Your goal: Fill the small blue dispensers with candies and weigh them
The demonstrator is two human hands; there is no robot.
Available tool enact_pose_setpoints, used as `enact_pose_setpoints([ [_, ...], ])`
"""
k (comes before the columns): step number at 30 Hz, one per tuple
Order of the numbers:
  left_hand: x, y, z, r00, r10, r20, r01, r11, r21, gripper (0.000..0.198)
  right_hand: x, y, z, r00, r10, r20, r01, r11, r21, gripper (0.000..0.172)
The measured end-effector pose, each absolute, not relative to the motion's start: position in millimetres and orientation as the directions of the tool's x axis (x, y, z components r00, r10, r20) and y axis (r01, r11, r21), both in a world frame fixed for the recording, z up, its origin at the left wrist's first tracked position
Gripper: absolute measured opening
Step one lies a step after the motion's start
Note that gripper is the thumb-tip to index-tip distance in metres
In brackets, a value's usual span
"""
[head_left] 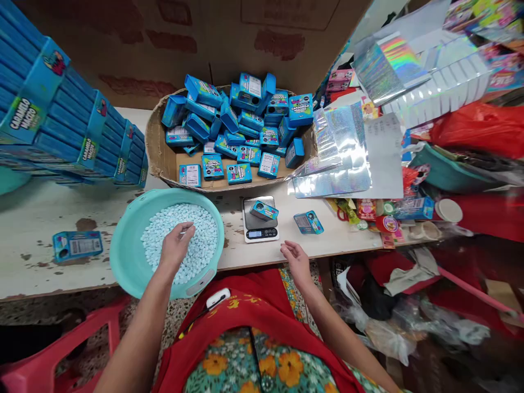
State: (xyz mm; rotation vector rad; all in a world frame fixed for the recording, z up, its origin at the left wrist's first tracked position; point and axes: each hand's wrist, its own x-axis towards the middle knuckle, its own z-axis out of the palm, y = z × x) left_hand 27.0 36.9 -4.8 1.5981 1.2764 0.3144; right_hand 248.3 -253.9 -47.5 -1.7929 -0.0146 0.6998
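My left hand [176, 244] is over the mint-green basin [126, 248], which holds many small pale-blue candies [200, 229]. Its thumb and fingers are pinched together, with a pale candy bit showing between them. My right hand [297, 262] hovers by the table's front edge, fingers loosely apart and nothing in them. Just ahead of it is a small digital scale [261, 234] bearing a blue candy box [264, 210]. Another blue box [308, 222] lies to the right of the scale. Left of the basin rests one more box [77, 245].
A cut-down carton [159, 158] behind the scale holds many blue boxes. Packed blue display boxes [82, 131] are stacked at the left. Holographic sheets [344, 147] and assorted sweets [368, 210] crowd the right. A pink stool [73, 349] stands below the table at left.
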Motion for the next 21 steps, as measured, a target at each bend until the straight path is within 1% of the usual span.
enact_pose_setpoints([
  [4,36.4,34.3,-0.8,0.404,0.838,-0.366,0.579,0.076,0.812,0.047,244.4,-258.8,-51.1,0.808,0.333,-0.486,-0.386,-0.325,-0.863,0.050],
  [11,57.0,32.4,10.4,0.398,0.858,-0.325,0.524,0.078,0.848,0.042,245.5,-271.9,-55.2,0.807,0.299,-0.509,-0.419,-0.318,-0.851,0.050],
  [15,73.7,29.5,19.8,0.425,0.866,-0.262,0.506,0.012,0.863,0.038,245.4,-280.0,-55.8,0.812,0.268,-0.519,-0.435,-0.315,-0.844,0.050],
  [17,90.6,25.2,22.2,0.472,0.862,-0.183,0.525,-0.108,0.844,0.033,244.8,-283.3,-57.2,0.811,0.264,-0.523,-0.439,-0.318,-0.841,0.049],
  [18,102.7,21.6,22.6,0.526,0.842,-0.118,0.522,-0.210,0.827,0.030,244.4,-284.8,-58.1,0.812,0.266,-0.520,-0.435,-0.318,-0.842,0.049],
  [19,117.5,16.9,22.6,0.611,0.790,-0.047,0.499,-0.339,0.798,0.028,244.0,-286.1,-59.2,0.813,0.271,-0.515,-0.428,-0.319,-0.845,0.049],
  [20,134.6,10.9,22.6,0.714,0.700,0.021,0.448,-0.480,0.754,0.027,243.7,-287.4,-60.3,0.816,0.275,-0.509,-0.419,-0.324,-0.848,0.049],
  [21,153.0,3.9,22.7,0.813,0.578,0.071,0.375,-0.613,0.696,0.030,243.7,-288.7,-61.0,0.823,0.271,-0.500,-0.407,-0.334,-0.850,0.050],
])
